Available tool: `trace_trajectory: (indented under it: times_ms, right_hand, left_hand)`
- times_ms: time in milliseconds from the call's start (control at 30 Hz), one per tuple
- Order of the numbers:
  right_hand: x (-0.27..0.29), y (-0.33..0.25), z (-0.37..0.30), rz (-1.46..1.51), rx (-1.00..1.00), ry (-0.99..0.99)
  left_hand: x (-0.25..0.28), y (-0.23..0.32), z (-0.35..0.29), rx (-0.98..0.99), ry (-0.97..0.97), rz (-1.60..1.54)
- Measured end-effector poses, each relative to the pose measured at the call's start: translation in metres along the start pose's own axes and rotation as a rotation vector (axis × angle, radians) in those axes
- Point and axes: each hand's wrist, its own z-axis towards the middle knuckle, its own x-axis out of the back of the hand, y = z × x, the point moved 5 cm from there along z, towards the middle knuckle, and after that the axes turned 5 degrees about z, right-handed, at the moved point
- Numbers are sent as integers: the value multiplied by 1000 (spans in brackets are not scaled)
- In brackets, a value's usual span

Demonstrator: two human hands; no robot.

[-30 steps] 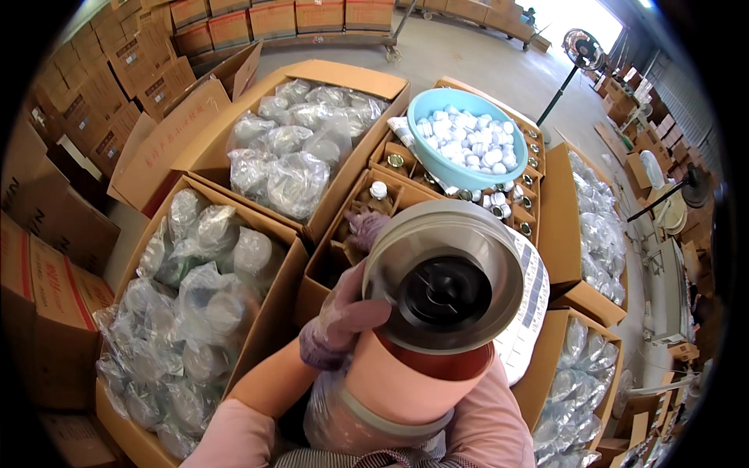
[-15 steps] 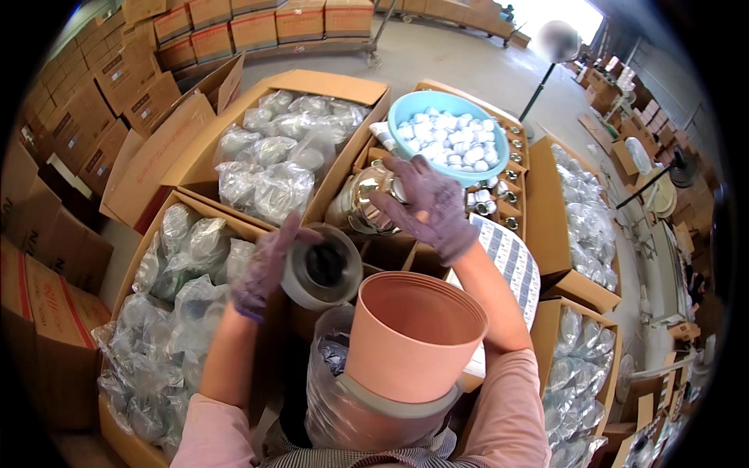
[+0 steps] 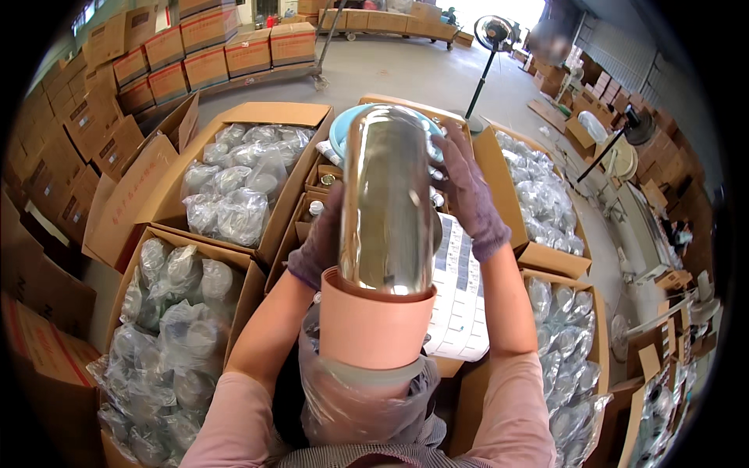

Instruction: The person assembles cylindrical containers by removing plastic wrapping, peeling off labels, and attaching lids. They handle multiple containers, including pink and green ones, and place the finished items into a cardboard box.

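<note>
A shiny steel cylinder (image 3: pixel 388 203) stands upright with its lower end inside a salmon-pink plastic shell (image 3: pixel 374 324) held close to my chest. My left hand (image 3: pixel 318 246), in a purple glove, grips the cylinder's left side just above the shell's rim. My right hand (image 3: pixel 466 191), also gloved, holds the cylinder's upper right side. Clear plastic wrap (image 3: pixel 343 398) bunches below the shell, against my body.
Open cardboard boxes of bagged parts (image 3: pixel 234 191) (image 3: pixel 168 320) lie to the left, more (image 3: pixel 546 195) to the right. A light blue basin (image 3: pixel 337 132) sits behind the cylinder. A printed sheet (image 3: pixel 460 296) lies on a box. Stacked cartons (image 3: pixel 203 54) and a standing fan (image 3: pixel 491 35) are farther off.
The steel cylinder was picked out of the box ahead and now stands in the pink shell. The small grey ring that my left hand held is gone from view.
</note>
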Motion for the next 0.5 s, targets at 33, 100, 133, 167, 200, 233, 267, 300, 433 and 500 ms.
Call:
trace_trajectory:
  times_ms: [33, 100, 133, 167, 200, 233, 267, 300, 433, 500]
  right_hand:
    - [3, 14, -1, 154, -60, 2]
    - [-7, 18, -11, 22, 152, -140]
    - [-7, 12, -26, -202, 212, -152]
    - [-7, 16, -43, -20, 134, -147]
    - [-7, 17, -58, -49, 106, -170]
    - [-6, 17, -70, -77, 78, -194]
    - [-8, 13, -78, -82, -33, -240]
    - [-8, 15, -87, -90, -25, -259]
    - [-8, -2, -96, -435, 20, -610]
    - [-16, -9, -95, -610, 59, -672]
  left_hand:
    - [-14, -10, -12, 9, 32, 64]
    - [6, -18, -30, -80, 56, 511]
    - [21, -16, -38, -134, 88, 951]
    - [14, -21, -45, -161, 111, 977]
    - [6, -24, -54, -189, 138, 1009]
    - [-2, -26, -61, -219, 165, 1042]
    - [-3, -31, -67, -253, 179, 985]
    - [-13, -36, -70, -237, 202, 762]
    - [-27, -26, -81, -358, 233, 1461]
    - [-30, -23, -81, -373, 240, 1552]
